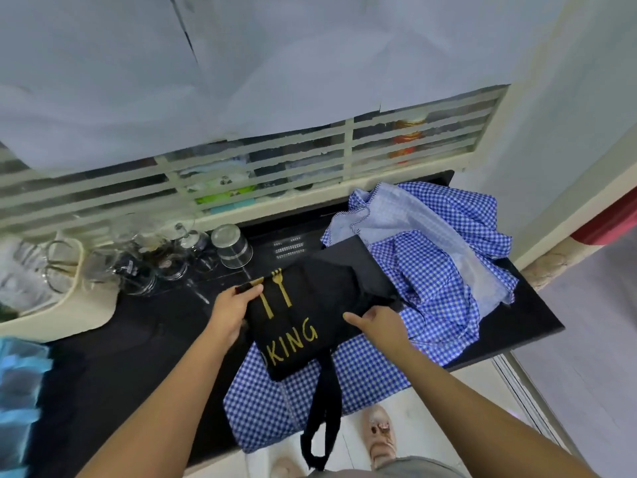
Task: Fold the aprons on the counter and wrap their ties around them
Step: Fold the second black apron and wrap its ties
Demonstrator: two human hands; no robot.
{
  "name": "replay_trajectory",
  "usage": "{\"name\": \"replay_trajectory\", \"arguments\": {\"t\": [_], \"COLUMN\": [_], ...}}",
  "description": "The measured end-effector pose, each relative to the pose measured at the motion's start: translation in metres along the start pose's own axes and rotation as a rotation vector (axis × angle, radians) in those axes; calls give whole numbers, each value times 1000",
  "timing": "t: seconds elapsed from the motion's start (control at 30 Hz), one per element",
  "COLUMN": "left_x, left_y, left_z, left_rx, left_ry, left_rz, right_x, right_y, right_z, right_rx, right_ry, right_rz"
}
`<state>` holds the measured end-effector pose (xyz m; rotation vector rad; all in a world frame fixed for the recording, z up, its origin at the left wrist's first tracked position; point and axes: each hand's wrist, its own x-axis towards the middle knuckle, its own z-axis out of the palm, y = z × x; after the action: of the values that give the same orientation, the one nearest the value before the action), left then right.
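On the dark bench, right at its front edge, the black apron with gold lettering is lying folded down to a compact panel, resting on a spread blue checked apron. The left hand is taking a narrow grip on the panel's upper left corner, fingers curling over the edge. The right hand is working the opposite side, thumb lying on top and fingers tucked out of sight under the fold, so that grip is reading as a pinch on the cloth. One black tie is dangling loose off the bench front, not yet wound round anything. Over to the right, a heap of blue checked cloth is sitting crumpled and unfolded. By my reckoning, the black one is nearing the end of its folding, its wrap is to come, and the checked ones are waiting. Glasses are standing at the back left.
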<state>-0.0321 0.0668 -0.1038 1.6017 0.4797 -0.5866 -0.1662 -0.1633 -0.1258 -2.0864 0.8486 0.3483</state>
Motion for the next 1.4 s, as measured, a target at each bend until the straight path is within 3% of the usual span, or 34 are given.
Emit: {"name": "replay_trajectory", "arguments": {"t": [0.13, 0.3, 0.47, 0.6, 0.67, 0.77, 0.9, 0.97, 1.07, 1.2, 1.27, 1.4], "left_x": [-5, -14, -11, 3, 7, 7, 2, -3, -17, -42, -46, -52], "left_y": [-11, -45, -58, -53, -54, -59, -60, -61, -57, -45, -47, -63], "left_z": [-20, -39, -52, -85, -101, -115, -124, -126, -120, -89, -66, -19], "left_rx": [-371, -168, -114, -114, -82, -91, -101, -176, -283, -273, -275, -324], "left_ry": [120, 92, 226, 404, 440, 416, 374, 308, 152, -117, -195, -177], "left_rz": [-120, -264, -216, -210, -204, -206, -197, -213, -278, -343, -365, -426], "right_x": [2, 5, 17, 26, 29, 33, 36, 41, 54, 71, 81, 76], "right_y": [-16, -31, -21, -12, -9, -12, -43, -65, -102, -137, -141, -121], "right_z": [20, 23, -19, -48, -49, -44, -56, -73, -101, -128, -132, -115], "right_rx": [419, 688, 297, -324, -465, -459, -8, 62, 66, 633, 589, 274], "right_ry": [-148, -242, -6, -197, -309, -402, -494, -437, -164, 46, 118, 356], "right_rz": [28, 151, -52, -85, -76, -104, -3, 4, -61, -6, -79, -159]}}
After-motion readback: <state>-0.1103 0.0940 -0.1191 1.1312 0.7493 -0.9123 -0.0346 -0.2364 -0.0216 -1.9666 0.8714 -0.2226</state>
